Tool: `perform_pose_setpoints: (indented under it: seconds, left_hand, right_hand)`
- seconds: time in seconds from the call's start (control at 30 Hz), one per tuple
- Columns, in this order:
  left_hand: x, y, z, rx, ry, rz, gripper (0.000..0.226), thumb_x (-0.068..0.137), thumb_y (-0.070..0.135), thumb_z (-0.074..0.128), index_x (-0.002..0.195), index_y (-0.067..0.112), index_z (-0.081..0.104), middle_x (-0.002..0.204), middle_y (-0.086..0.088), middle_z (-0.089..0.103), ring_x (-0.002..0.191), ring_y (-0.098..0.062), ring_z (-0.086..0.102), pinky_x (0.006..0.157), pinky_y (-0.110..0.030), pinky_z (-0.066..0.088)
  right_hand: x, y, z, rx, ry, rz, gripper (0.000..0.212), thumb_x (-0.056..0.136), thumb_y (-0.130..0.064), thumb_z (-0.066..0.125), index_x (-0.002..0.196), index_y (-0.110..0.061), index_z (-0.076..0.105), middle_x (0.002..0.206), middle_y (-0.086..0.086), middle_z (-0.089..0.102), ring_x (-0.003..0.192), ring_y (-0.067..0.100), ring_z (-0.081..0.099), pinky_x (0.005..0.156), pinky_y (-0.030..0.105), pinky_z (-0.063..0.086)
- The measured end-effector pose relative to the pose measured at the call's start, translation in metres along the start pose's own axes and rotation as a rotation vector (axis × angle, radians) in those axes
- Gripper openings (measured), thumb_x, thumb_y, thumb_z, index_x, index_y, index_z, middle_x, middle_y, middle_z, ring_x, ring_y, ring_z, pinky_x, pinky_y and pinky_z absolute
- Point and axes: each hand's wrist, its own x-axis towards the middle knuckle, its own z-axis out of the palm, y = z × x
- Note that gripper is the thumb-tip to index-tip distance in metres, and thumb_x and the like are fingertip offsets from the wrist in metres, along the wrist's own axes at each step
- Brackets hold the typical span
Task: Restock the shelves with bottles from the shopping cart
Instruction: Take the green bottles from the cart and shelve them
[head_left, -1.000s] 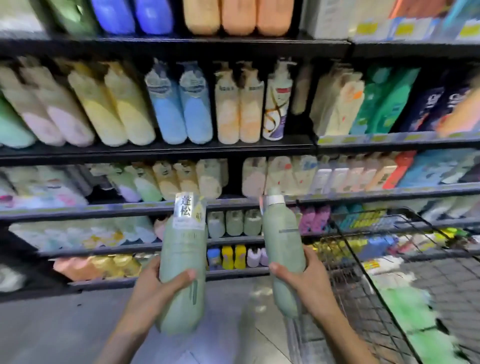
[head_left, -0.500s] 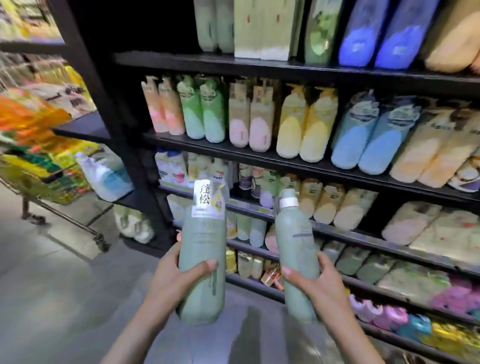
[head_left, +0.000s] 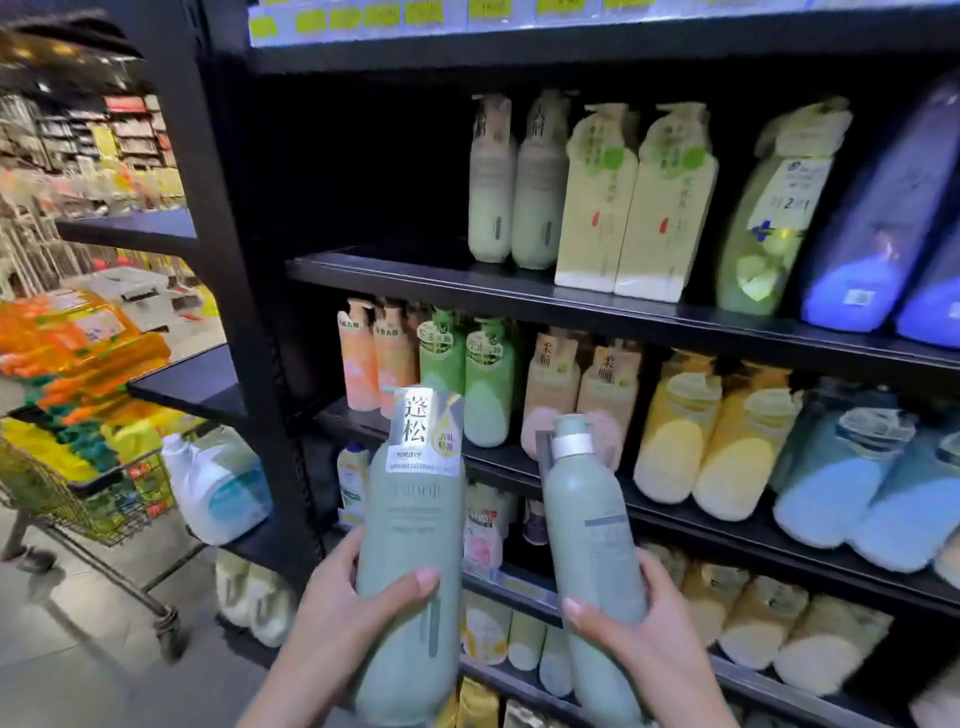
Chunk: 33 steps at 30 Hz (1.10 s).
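Observation:
My left hand (head_left: 337, 618) grips a tall sage-green bottle (head_left: 413, 530) with a silver paper tag on its neck. My right hand (head_left: 639, 639) grips a second sage-green bottle (head_left: 592, 530), this one with a bare silver collar. Both bottles are upright, low in the view, in front of the black shelves (head_left: 519, 296). On the upper shelf two matching pale green bottles (head_left: 514, 176) stand at the left end of the row, with dark empty space to their left.
The shelves hold rows of cream, yellow, blue, orange and green bottles. A black upright post (head_left: 228, 291) ends the shelf unit on the left. Beyond it stands a wire cart (head_left: 88, 499) loaded with orange and yellow goods, over a grey floor.
The view has swung left and upward along the shelves, bringing the upper shelf with the matching green bottles into sight. Both hands still hold their bottles, now nearer the shelf.

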Motion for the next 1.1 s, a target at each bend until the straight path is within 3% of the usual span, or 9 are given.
perform_pose_setpoints:
  seconds: [0.1,0.27,0.4,0.53,0.67,0.8,0.93,1.1]
  left_hand:
    - [0.036,0.011,-0.024,0.005,0.058,0.049,0.068,0.034,0.047,0.079,0.096,0.024,0.066,0.085,0.005,0.075,0.070,-0.012,0.072,0.053,-0.019,0.051]
    - [0.094,0.031,-0.055,-0.028,0.089,0.091,0.032,0.067,0.009,0.082,0.093,0.020,0.068,0.078,-0.001,0.075,0.059,-0.014,0.070,0.042,-0.017,0.049]
    - [0.146,0.053,-0.072,-0.047,0.000,0.158,0.046,0.048,0.022,0.089,0.090,0.025,0.071,0.080,-0.004,0.075,0.064,-0.021,0.072,0.045,-0.023,0.053]
    - [0.202,0.085,-0.077,-0.095,-0.136,0.222,0.048,0.046,0.049,0.078,0.089,0.031,0.071,0.088,-0.008,0.075,0.072,-0.026,0.073,0.053,-0.028,0.054]
    - [0.253,0.120,-0.069,-0.134,-0.280,0.268,0.047,0.050,0.049,0.076,0.091,0.026,0.071,0.088,-0.009,0.075,0.072,-0.025,0.073,0.053,-0.027,0.054]
    - [0.298,0.149,-0.054,-0.135,-0.364,0.320,0.055,0.053,0.045,0.076,0.097,0.015,0.067,0.086,-0.010,0.075,0.070,-0.021,0.071,0.053,-0.027,0.053]
    - [0.334,0.168,-0.040,-0.154,-0.403,0.342,0.041,0.061,0.037,0.075,0.095,0.015,0.068,0.085,-0.006,0.075,0.069,-0.018,0.071,0.055,-0.027,0.053]
    - [0.369,0.176,-0.036,-0.151,-0.426,0.405,0.058,0.049,0.051,0.077,0.098,0.020,0.069,0.089,-0.001,0.076,0.076,-0.016,0.073,0.057,-0.024,0.053]
  right_hand:
    - [0.036,-0.024,0.022,0.004,0.006,-0.068,0.072,0.029,-0.040,0.085,0.095,-0.024,0.060,0.081,-0.010,0.072,0.068,-0.004,0.066,0.055,0.007,0.044]
    - [0.080,-0.063,0.050,0.048,-0.007,-0.148,0.066,0.042,-0.029,0.085,0.103,-0.026,0.059,0.088,-0.020,0.071,0.073,-0.002,0.067,0.057,0.008,0.046]
    - [0.113,-0.099,0.070,0.034,0.025,-0.220,0.070,0.043,-0.032,0.085,0.106,-0.028,0.056,0.089,-0.027,0.068,0.075,-0.002,0.067,0.058,0.011,0.048]
    - [0.145,-0.135,0.089,0.011,0.110,-0.299,0.075,0.037,-0.047,0.085,0.105,-0.033,0.057,0.093,-0.022,0.069,0.078,-0.001,0.068,0.058,0.014,0.051]
    - [0.177,-0.168,0.105,0.000,0.245,-0.362,0.072,0.037,-0.053,0.082,0.102,-0.031,0.059,0.092,-0.018,0.070,0.076,0.001,0.068,0.058,0.018,0.052]
    - [0.210,-0.191,0.114,-0.002,0.358,-0.431,0.063,0.047,-0.042,0.085,0.102,-0.026,0.057,0.086,-0.011,0.070,0.071,-0.003,0.067,0.052,0.010,0.047]
    - [0.238,-0.202,0.118,-0.012,0.451,-0.469,0.059,0.059,-0.029,0.091,0.106,-0.019,0.056,0.094,-0.008,0.068,0.071,-0.004,0.066,0.053,0.010,0.047]
    - [0.262,-0.206,0.122,-0.048,0.550,-0.502,0.061,0.059,-0.030,0.090,0.107,-0.022,0.053,0.097,-0.011,0.066,0.074,-0.008,0.064,0.056,0.008,0.047]
